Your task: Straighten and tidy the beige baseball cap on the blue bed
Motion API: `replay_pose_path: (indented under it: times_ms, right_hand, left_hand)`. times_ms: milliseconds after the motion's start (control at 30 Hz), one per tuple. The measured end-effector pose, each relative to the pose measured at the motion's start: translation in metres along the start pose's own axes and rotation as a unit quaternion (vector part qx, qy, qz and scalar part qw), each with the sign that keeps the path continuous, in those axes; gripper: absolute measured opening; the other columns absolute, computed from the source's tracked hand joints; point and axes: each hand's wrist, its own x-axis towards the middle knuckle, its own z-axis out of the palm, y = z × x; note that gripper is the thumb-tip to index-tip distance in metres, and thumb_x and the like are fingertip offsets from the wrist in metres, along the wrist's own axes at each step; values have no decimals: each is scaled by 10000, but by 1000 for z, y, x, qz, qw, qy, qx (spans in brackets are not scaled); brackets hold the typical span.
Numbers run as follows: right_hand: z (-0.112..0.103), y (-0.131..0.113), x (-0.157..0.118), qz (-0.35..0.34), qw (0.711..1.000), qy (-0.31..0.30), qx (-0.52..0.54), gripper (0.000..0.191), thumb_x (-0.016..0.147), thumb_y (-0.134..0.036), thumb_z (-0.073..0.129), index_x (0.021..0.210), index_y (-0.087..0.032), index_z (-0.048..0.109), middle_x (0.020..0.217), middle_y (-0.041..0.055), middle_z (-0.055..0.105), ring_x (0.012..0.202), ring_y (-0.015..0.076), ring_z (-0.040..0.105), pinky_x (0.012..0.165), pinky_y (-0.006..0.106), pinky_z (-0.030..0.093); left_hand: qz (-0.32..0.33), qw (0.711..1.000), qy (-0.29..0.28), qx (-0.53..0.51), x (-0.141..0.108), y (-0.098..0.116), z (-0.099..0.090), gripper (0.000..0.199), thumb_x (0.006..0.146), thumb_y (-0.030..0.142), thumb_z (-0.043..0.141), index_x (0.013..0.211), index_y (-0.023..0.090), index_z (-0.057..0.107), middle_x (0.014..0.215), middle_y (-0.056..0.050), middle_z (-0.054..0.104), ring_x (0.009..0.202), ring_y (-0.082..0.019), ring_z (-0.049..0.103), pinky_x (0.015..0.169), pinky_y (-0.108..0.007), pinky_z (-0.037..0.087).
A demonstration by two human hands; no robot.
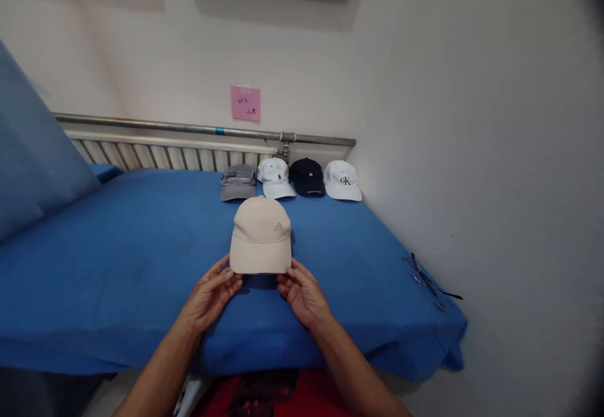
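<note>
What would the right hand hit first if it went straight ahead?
Probably the beige baseball cap: the right hand holds its near edge and points toward it, though depth is unclear.

Two bare arms rise from the bottom edge of the frame and lean in toward each other. The left forearm (pixel 160 366) slants up and to the right, the right forearm (pixel 353 366) up and to the left. The left wrist (pixel 189 328) and right wrist (pixel 323 324) sit at nearly the same height, lower centre. Past them, the left hand (pixel 210 294) and right hand (pixel 304 294) face each other, well apart, palms turned inward, each in a light fingertip grip, with the lower fingers loosely curled toward the middle
</note>
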Motion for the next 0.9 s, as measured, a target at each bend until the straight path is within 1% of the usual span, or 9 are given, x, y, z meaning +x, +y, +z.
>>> replay_pose_path:
  times_ms: [67, 133, 300, 367, 500, 700, 900]
  right_hand:
    - [0, 0, 0, 0, 1000, -2, 0, 348, 600, -110, 764, 911, -185, 627, 722, 12, 686, 592, 129, 627, 483, 214, 460]
    - [-1, 0, 0, 1, 1000, -4, -1, 348, 601, -106, 761, 909, -187, 623, 718, 11, 684, 590, 128, 627, 483, 214, 463]
    - [-2, -1, 0, 4, 1000, -9, -5, 356, 601, -112, 775, 905, -199, 611, 730, 6, 687, 599, 129, 633, 496, 217, 472]
    - [-2, -1, 0, 6, 1000, -9, -6, 375, 594, -121, 786, 918, -199, 613, 735, 4, 690, 602, 127, 634, 495, 213, 469]
    - [-1, -1, 1, 6, 1000, -9, -9, 390, 584, -153, 805, 924, -195, 618, 737, 8, 692, 601, 132, 634, 486, 214, 462]
    - [-1, 0, 0, 4, 1000, -8, -16, 406, 574, -120, 800, 934, -191, 628, 722, -1, 684, 592, 123, 613, 484, 211, 453]
    - [-1, -2, -1, 6, 1000, -14, -23, 430, 578, -127, 802, 965, -194, 626, 726, 0, 685, 603, 120, 619, 498, 208, 462]
  left_hand:
    - [1, 1000, -5, -1, 0, 0, 0, 425, 751, -51, 630, 1141, 118, 616, 862, -85, 724, 700, -142, 689, 672, -236, 587]
    - [1, 1000, -6, -4, 0, 0, -1, 397, 755, -39, 634, 1120, 119, 626, 866, -88, 727, 714, -149, 695, 684, -246, 589]
    - [-26, 1000, -13, -8, 1, 1, -1, 157, 757, 17, 676, 884, 109, 661, 870, -103, 737, 792, -194, 714, 745, -295, 595]
    - [-40, 999, -15, -2, 1, 1, -1, 112, 751, 30, 694, 815, 111, 651, 854, -110, 740, 788, -211, 720, 738, -314, 600]
    - [-54, 999, -6, 7, 3, 2, 0, 142, 728, 8, 712, 777, 114, 630, 831, -114, 743, 768, -233, 727, 701, -339, 610]
    - [-53, 998, -9, 15, 2, 3, 0, 161, 737, 17, 713, 801, 141, 633, 805, -66, 737, 720, -195, 720, 669, -295, 602]
    - [-44, 999, -10, 11, 1, 3, 1, 199, 700, 19, 742, 801, 148, 630, 776, -48, 729, 686, -184, 710, 650, -278, 586]
